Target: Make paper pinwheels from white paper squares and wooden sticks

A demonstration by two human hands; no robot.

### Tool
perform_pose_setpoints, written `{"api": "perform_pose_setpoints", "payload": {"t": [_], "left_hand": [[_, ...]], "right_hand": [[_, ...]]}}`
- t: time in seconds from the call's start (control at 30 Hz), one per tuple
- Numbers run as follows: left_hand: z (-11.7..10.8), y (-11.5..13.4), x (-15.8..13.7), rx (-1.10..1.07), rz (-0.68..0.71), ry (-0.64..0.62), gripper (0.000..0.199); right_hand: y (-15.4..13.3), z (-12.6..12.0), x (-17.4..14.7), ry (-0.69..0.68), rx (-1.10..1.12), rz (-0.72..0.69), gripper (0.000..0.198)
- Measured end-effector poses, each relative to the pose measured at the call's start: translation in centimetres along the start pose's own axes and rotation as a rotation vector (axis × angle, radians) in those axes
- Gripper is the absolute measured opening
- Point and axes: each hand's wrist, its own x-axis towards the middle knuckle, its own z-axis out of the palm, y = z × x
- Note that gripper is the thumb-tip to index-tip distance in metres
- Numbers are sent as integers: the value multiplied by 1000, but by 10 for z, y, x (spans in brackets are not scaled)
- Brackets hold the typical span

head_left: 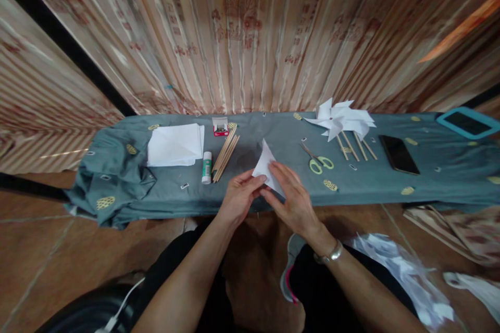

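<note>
A small white sheet of paper [266, 162], folded to a point at its top, is held between my hands just above the front of the cloth-covered bench. My left hand [242, 192] pinches its lower left corner with the thumb on top. My right hand [291, 195] lies along its right side, fingers pressed on the paper. Left of them are a bundle of wooden sticks [225, 156] and a glue stick [207, 167] standing upright. Green-handled scissors [318, 161] lie to the right.
A stack of white paper [174, 145] lies on the bench's left, near a small red box [221, 127]. Paper pinwheels [346, 118] on sticks, a black phone [399, 154] and a blue-framed device [469, 122] are on the right. A plastic bag of white scraps [406, 270] is on the floor.
</note>
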Motion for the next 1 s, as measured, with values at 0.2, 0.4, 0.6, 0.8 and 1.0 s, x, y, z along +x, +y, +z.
{"api": "perform_pose_setpoints", "payload": {"t": [0.2,0.4,0.6,0.8,1.0], "left_hand": [[0,1,-1,-7,-2,-63,29],[-1,0,-1,12,15,-41,30],[0,-4,2,9,-5,32,32],[-11,-7,10,77,24,204,32],[-38,-14,26,232,154,274,48]], "right_hand": [[0,1,0,-21,81,49,48],[-4,-2,0,-31,167,104,47],[1,-5,4,-6,376,367,33],[39,-9,10,103,518,655,38],[72,1,8,160,697,817,48]]}}
